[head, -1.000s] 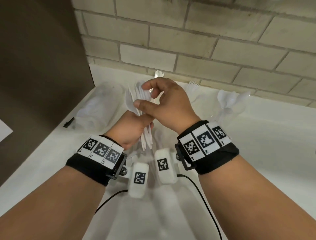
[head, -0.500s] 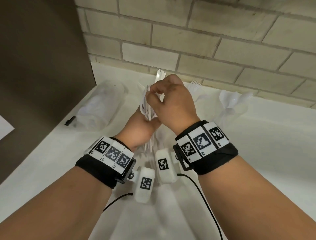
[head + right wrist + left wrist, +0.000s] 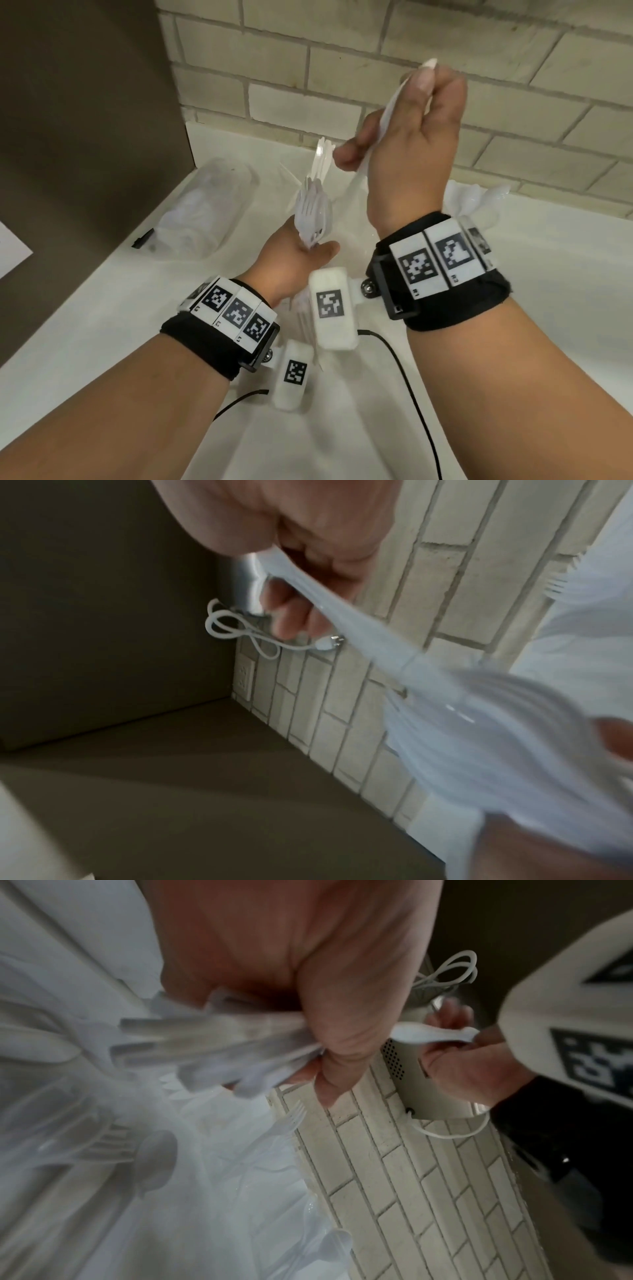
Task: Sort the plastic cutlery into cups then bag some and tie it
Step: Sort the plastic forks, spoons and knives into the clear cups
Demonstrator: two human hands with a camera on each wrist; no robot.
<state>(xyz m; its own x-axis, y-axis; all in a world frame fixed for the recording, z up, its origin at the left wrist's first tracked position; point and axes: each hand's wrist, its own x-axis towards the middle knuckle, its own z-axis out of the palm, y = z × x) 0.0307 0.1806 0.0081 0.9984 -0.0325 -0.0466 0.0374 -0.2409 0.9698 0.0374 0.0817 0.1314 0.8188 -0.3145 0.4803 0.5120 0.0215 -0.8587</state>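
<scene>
My left hand (image 3: 294, 260) is low over the white counter and grips a bundle of white plastic forks (image 3: 313, 216), tines up. The left wrist view shows the fingers of my left hand (image 3: 342, 1010) curled round the bundle's handles (image 3: 219, 1047). My right hand (image 3: 414, 137) is raised above and to the right, holding a single white plastic utensil (image 3: 383, 120) that slants down toward the bundle. Its lower end is blurred in the right wrist view (image 3: 346, 620), so its kind is unclear. Clear cups behind hold knives (image 3: 322, 154) and spoons (image 3: 479, 198).
A clear plastic bag (image 3: 209, 205) lies at the back left beside a dark panel (image 3: 85, 137), with a small black item (image 3: 142, 240) near it. A brick wall (image 3: 376, 51) borders the counter (image 3: 102, 325). A wall outlet (image 3: 245, 677) and a white cable (image 3: 240, 634) are above.
My right hand has risen up and to the right, drawing one utensil away from the bundle. The left hand stays low with the forks.
</scene>
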